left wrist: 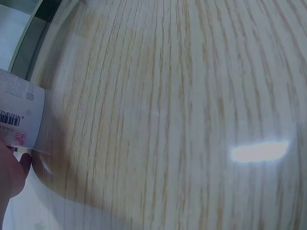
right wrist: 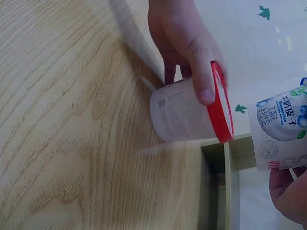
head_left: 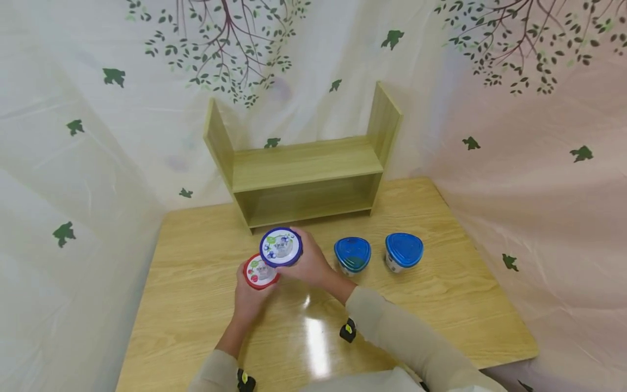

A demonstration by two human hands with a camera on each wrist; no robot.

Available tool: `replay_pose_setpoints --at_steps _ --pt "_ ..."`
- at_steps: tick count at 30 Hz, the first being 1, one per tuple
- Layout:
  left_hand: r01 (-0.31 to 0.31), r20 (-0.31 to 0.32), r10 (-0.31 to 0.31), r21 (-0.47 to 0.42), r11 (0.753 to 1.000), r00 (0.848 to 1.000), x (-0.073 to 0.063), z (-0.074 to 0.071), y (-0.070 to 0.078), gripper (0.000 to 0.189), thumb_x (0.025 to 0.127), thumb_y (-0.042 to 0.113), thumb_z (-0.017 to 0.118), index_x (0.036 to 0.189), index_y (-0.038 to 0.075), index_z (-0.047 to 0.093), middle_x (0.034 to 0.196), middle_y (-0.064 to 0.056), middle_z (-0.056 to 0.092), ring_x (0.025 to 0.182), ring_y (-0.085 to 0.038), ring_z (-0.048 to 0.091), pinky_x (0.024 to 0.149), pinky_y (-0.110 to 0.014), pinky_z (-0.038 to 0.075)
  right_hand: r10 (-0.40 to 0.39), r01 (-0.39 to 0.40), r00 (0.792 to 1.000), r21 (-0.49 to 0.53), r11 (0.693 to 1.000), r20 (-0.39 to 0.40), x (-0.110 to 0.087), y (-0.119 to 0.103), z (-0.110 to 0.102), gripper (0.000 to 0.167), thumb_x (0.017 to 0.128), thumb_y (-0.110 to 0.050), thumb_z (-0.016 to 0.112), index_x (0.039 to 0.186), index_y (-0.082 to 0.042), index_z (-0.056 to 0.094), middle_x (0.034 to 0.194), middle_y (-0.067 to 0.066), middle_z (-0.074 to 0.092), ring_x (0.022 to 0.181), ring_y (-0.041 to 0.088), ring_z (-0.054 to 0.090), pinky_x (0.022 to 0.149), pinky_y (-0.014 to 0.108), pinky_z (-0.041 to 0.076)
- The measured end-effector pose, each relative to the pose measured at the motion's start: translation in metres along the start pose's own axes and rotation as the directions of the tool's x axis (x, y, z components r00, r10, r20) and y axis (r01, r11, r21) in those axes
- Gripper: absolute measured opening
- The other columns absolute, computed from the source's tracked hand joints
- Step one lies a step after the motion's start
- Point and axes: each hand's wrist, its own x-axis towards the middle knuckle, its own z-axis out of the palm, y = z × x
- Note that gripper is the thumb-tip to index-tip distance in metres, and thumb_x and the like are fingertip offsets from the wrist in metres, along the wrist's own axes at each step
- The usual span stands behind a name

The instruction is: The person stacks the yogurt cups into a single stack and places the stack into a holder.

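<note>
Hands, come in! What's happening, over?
Left hand grips red-lidded round white tub. Right hand holds navy-lidded round white tub. Two blue-lidded rounded-triangular containers rightward, seemingly not blocking.

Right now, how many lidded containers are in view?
4: red-lidded tub in the left hand; blueberry tub in the right hand; a blue-lidded container and a second blue-lidded container farther right, both on the table.

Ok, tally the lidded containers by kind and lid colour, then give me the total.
Round tub with red-rimmed lid: 1
Round blueberry tub with dark-blue-rimmed lid: 1
Rounded-triangular containers with bright blue lids: 2
Total: 4
</note>
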Motion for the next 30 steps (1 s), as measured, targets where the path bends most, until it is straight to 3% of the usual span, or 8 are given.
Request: replay_pose_setpoints --at_steps 6,16,23,30 --pt "-0.057 -0.031 0.057 0.005 0.998 0.998 0.002 0.006 -0.002 0.107 0.069 0.028 0.095 0.15 0.003 0.028 0.137 -0.021 0.053 0.122 -0.036 0.055 0.103 -0.053 0.045 -0.006 0.006 1.0 0.01 1.0 0.009 0.004 -0.007 0.014 0.103 0.067 -0.021 0.096 0.149 -0.01 0.036 0.138 0.007 0.05 0.123 0.023 0.054 0.105 0.042 0.046" --pt "-0.156 -0.04 0.154 -0.049 0.987 0.987 0.002 0.014 -0.005 0.104 0.069 0.006 0.093 0.151 0.006 0.03 0.141 -0.02 0.051 0.128 -0.033 0.051 0.108 -0.048 0.04 -0.062 0.062 0.997 -0.018 0.998 0.037 0.007 -0.011 0.034 0.102 0.063 -0.027 0.097 0.147 -0.012 0.041 0.135 0.005 0.053 0.121 0.019 0.055 0.104 0.04 0.046" --pt "-0.166 -0.034 0.164 -0.07 0.984 0.986 0.0 0.019 0.0 0.106 0.069 -0.003 0.089 0.153 0.0 0.024 0.148 -0.026 0.044 0.137 -0.036 0.042 0.115 -0.051 0.031 -0.042 0.044 0.998 -0.059 0.997 0.038 0.007 -0.007 0.038 0.102 0.063 -0.028 0.097 0.147 -0.015 0.041 0.134 0.002 0.053 0.119 0.017 0.054 0.103 0.038 0.046" --pt "-0.159 -0.033 0.158 -0.044 0.986 0.987 0.0 0.018 0.001 0.106 0.067 -0.001 0.091 0.151 0.002 0.028 0.145 -0.02 0.049 0.135 -0.03 0.045 0.114 -0.045 0.033 -0.054 0.058 0.998 -0.098 0.994 0.038 0.007 -0.001 0.04 0.105 0.063 -0.031 0.097 0.149 -0.01 0.04 0.134 0.007 0.053 0.119 0.02 0.055 0.103 0.04 0.047"
